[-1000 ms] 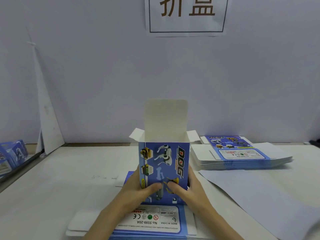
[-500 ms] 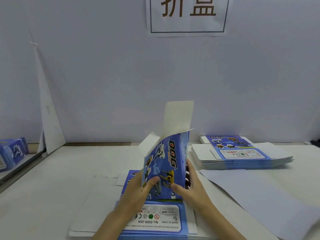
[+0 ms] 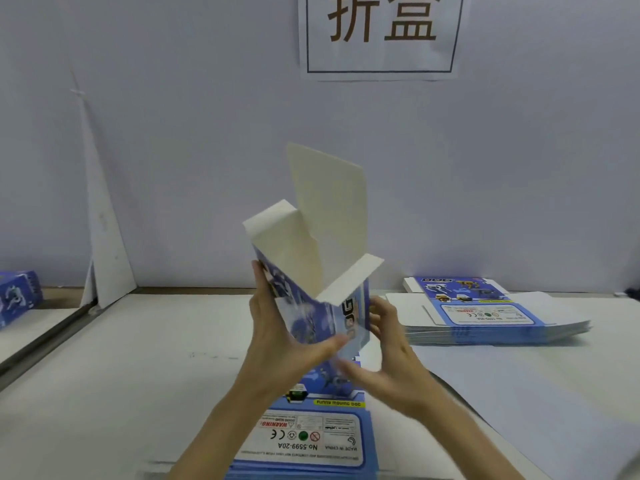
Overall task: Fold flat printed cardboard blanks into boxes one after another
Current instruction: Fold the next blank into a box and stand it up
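A blue printed box (image 3: 322, 306) with a white inside is held tilted above the table, its top flaps standing open. My left hand (image 3: 277, 341) grips its left side, thumb across the front. My right hand (image 3: 388, 355) holds its right side and lower edge, the fingers behind it. Under my hands lies a stack of flat blue blanks (image 3: 311, 434), printed side up. A second stack of flat blanks (image 3: 485, 317) lies at the right back of the table.
A folded blue box (image 3: 17, 299) stands on a ledge at the far left. A large white sheet (image 3: 536, 403) lies on the table at the right. A white card (image 3: 104, 237) leans in the left corner. A paper sign (image 3: 381, 32) hangs on the wall.
The box stood upright on the near stack a second ago. Both hands have lifted and turned it, so that it now hangs tilted in the air.
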A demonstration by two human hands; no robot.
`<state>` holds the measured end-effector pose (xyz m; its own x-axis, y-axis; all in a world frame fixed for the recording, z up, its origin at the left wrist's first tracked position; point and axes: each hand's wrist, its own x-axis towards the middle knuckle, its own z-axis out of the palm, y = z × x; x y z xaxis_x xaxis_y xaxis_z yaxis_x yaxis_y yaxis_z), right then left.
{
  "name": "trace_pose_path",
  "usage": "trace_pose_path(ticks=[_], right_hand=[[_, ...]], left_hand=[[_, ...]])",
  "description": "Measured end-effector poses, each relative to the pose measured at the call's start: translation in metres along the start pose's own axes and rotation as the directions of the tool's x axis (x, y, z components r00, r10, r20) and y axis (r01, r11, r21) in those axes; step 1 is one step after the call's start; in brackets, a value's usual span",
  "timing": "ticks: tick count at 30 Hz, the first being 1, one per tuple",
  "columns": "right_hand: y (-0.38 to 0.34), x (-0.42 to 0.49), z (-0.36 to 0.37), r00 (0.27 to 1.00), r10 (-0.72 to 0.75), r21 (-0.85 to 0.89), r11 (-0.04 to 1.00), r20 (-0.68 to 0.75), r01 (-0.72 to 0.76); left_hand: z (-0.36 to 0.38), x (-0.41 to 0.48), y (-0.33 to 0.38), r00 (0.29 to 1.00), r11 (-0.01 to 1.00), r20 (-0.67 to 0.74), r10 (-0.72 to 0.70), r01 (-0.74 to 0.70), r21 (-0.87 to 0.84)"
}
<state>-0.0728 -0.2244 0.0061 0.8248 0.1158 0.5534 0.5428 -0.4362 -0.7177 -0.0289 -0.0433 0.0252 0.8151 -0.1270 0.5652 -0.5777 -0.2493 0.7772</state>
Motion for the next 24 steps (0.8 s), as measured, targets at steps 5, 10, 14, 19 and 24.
trace_pose_path(ticks=[5,10,14,19,24], right_hand=[[-0.022,0.017,-0.049,0.964,0.122,0.303,0.952,-0.236,-0.047],[-0.061,0.017,-0.072,0.962,0.014,0.496,0.859,-0.271,0.127],[-0.070,0.020,-0.064,0.891,0.089,0.463,0.874,-0.445,0.143],[-0.060,0.024,-0.055,0.851,0.513,0.883,0.444,-0.114,-0.150],[-0.050,0.025,-0.051,0.689,0.697,0.894,0.159,0.199,-0.419]], left_hand=[[-0.033,0.012,0.000,0.936,0.844,0.061,0.348,-0.341,0.414],[-0.043,0.017,0.012,0.868,0.709,0.148,0.474,-0.476,0.520],[-0.050,0.018,0.021,0.836,0.698,0.210,0.507,-0.541,0.468],[-0.069,0.021,0.020,0.817,0.675,0.324,0.477,-0.577,0.460],[-0.073,0.019,0.025,0.816,0.732,0.324,0.479,-0.575,0.366]])
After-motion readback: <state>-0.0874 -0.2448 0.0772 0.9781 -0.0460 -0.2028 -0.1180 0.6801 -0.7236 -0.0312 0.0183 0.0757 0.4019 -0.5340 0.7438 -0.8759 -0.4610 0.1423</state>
